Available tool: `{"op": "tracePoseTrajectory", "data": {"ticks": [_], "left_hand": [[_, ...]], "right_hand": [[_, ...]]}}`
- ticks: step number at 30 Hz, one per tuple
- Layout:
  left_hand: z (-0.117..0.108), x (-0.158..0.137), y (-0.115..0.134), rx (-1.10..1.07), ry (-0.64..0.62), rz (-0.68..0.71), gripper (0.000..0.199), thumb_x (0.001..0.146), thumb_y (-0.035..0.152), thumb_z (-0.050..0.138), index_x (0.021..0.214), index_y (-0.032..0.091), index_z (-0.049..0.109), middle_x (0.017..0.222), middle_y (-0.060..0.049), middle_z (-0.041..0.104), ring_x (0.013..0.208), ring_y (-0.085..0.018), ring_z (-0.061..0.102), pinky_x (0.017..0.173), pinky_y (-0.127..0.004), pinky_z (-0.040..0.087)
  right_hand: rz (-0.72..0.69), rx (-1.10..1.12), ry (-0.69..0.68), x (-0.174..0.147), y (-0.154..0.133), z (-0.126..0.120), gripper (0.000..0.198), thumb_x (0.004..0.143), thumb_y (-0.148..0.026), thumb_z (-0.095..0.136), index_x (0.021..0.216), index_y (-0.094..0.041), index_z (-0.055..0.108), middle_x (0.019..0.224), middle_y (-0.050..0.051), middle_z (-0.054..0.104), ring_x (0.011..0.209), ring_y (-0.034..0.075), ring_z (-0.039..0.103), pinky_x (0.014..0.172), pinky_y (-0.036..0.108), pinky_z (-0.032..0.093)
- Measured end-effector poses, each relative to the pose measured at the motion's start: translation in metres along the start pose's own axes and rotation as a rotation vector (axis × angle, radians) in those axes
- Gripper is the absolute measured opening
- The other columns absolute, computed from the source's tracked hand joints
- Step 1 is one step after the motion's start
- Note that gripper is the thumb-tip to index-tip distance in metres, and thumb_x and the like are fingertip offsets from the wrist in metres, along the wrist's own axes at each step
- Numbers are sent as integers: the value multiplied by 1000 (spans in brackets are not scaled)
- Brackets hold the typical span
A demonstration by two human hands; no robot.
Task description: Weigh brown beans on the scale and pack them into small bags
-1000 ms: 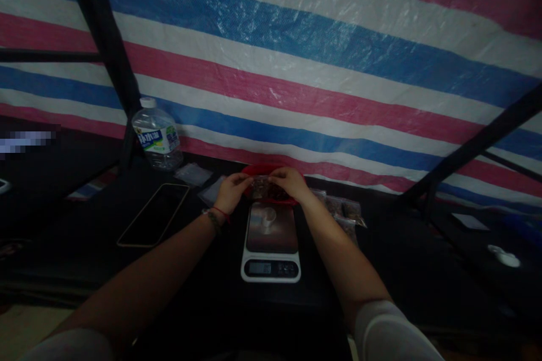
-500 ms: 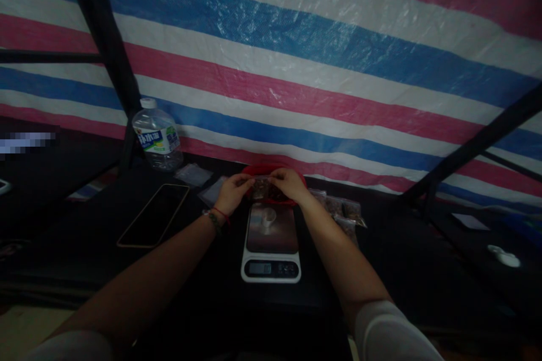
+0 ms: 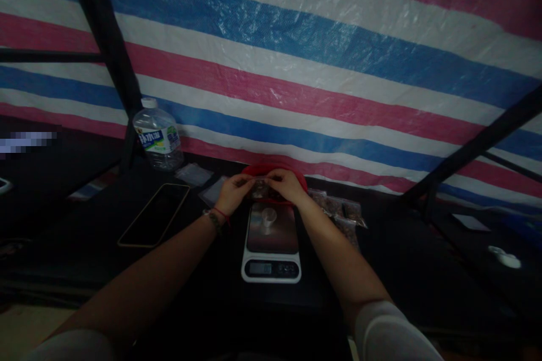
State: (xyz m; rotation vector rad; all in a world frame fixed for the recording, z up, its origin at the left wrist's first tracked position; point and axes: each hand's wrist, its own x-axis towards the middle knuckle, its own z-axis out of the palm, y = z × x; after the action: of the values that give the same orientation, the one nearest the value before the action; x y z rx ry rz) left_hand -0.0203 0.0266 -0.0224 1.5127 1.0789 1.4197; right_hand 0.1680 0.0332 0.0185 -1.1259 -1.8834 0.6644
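One small bag (image 3: 259, 188), pinched by left hand (image 3: 232, 192) and right hand (image 3: 288, 185) at the red bowl (image 3: 255, 169), seems mid-sealing, next needing even pressure.

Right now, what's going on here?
A person's left hand and right hand pinch a small clear bag by its top edge between their fingers, over a red bowl. In front of the bowl, a small clear cup stands on a scale. Filled bags lie to the right; a phone lies to the left.
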Motion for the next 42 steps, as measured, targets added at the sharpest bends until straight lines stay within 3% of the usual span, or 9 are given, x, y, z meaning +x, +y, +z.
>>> {"op": "tracePoseTrajectory", "data": {"ticks": [11,32,37,42], "left_hand": [[0,-1,-4,14,-28,49,31,73,44,69,83,15,71,84,-7,73,77,-18,67,71,-29,53],[-1,-2,-1,196,-80,147,24,78,39,63,83,18,72,89,-7,73,83,-19,66,80,-31,52],[-3,-2,6,171,-8,145,24,78,40,64,82,18,73,86,-7,73,82,-19,66,81,-31,53],[-4,1,4,69,47,58,26,74,43,67,80,18,73,85,-6,74,80,-19,67,80,-32,54]], "right_hand": [[22,34,12,-1,-2,8,11,76,-25,66,80,-16,73,81,4,71,73,16,63,69,27,48],[-122,-49,3,-5,-10,15,6,77,-16,68,75,-18,73,81,3,70,76,15,62,72,26,46],[-25,-68,80,-2,-13,4,9,76,-24,72,70,-18,72,73,2,69,69,15,61,66,26,45],[21,14,95,1,-8,-2,8,77,-24,68,73,-20,74,76,2,70,71,16,62,67,26,46]]}}
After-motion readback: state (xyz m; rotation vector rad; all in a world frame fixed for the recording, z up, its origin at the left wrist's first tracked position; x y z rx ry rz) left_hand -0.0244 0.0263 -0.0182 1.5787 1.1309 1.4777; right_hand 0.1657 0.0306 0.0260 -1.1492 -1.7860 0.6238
